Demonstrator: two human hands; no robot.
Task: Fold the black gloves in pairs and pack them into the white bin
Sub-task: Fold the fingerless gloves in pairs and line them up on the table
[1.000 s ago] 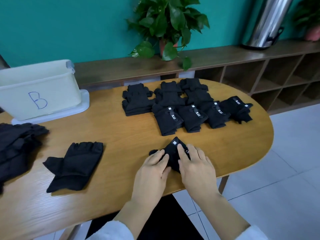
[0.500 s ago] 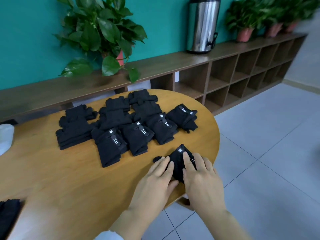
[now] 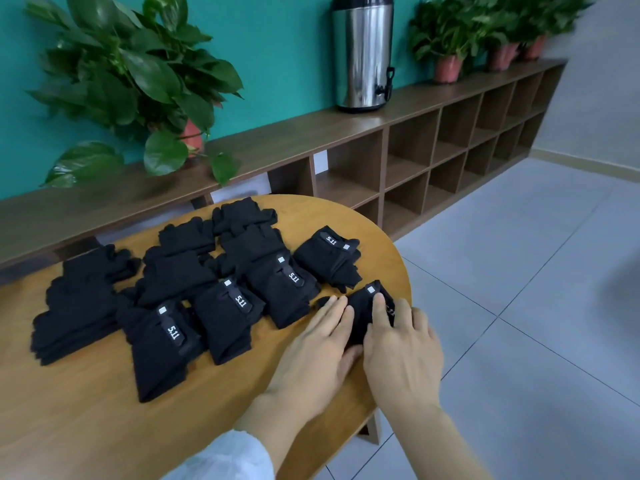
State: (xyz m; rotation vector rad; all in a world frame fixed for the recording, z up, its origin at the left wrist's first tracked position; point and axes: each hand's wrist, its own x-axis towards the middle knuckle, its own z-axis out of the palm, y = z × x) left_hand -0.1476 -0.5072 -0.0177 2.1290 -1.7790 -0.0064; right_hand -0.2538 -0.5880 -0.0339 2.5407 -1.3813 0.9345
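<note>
The round wooden table point(image 3: 86, 427) is used as the folding spot. Folded glove pairs point(image 3: 221, 317) are laid in rows, likely so they can be packed together. The white bin is not seen. One folded glove pair point(image 3: 363, 306) is pressed flat near the table edge by the left hand point(image 3: 311, 355) and right hand point(image 3: 398, 355), fingers nearly straight, nothing gripped.

Steel urn point(image 3: 362, 53), potted plants point(image 3: 138, 81) on wooden shelf point(image 3: 294, 140); tiled floor point(image 3: 519, 306).

Office lounge: cubby shelving point(image 3: 433, 161), urn point(image 3: 362, 53).
</note>
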